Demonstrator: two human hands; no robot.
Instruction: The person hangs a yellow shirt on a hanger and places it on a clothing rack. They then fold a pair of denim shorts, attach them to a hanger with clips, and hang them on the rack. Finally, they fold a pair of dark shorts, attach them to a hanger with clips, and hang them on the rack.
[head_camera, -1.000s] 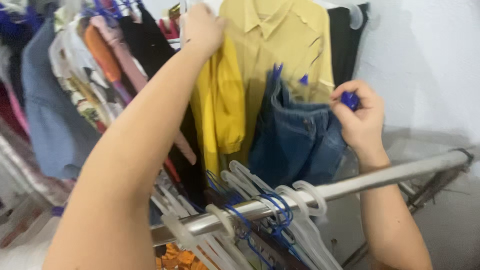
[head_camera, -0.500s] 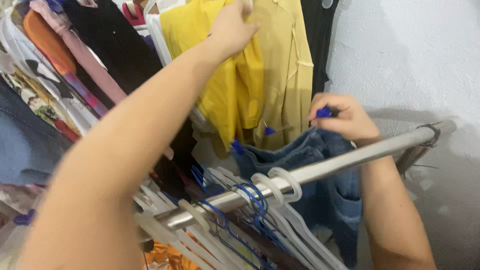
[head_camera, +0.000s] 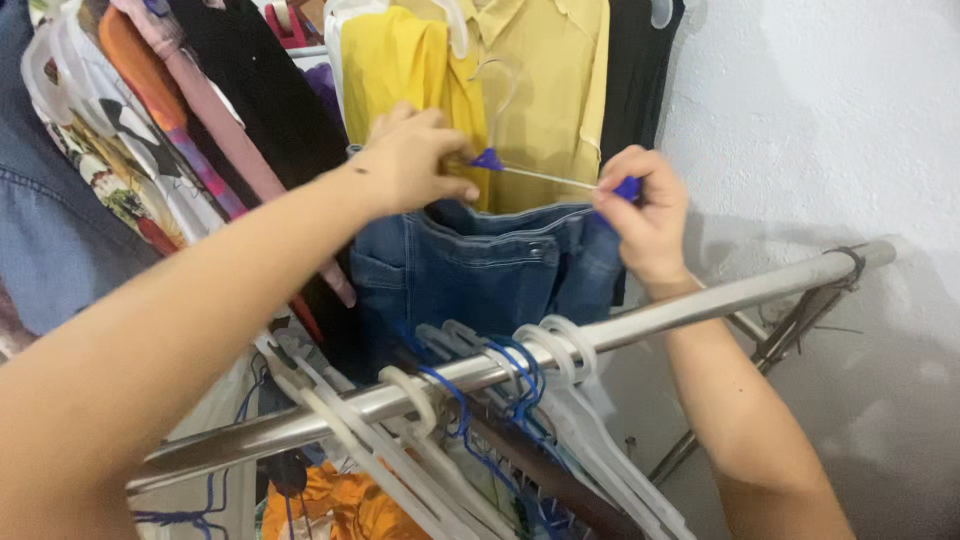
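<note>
A pair of blue jeans (head_camera: 480, 270) hangs from a clip hanger (head_camera: 545, 178) with a thin metal bar and blue clips. My left hand (head_camera: 415, 160) grips the left blue clip and the waistband there. My right hand (head_camera: 640, 215) pinches the right blue clip at the other end of the bar. The jeans hang in front of a yellow shirt (head_camera: 530, 90) and a brighter yellow garment (head_camera: 395, 60), above a steel rail (head_camera: 700, 305).
Several empty white and blue hangers (head_camera: 540, 380) crowd the steel rail. Many garments hang at the upper left, among them a black one (head_camera: 250, 90) and a blue denim one (head_camera: 50, 230). A white wall (head_camera: 820, 130) is at the right. Orange cloth (head_camera: 320, 505) lies below.
My left hand came down from the yellow garments to the hanger's left clip. My right hand raised the hanger, so the jeans now hang level above the rail.
</note>
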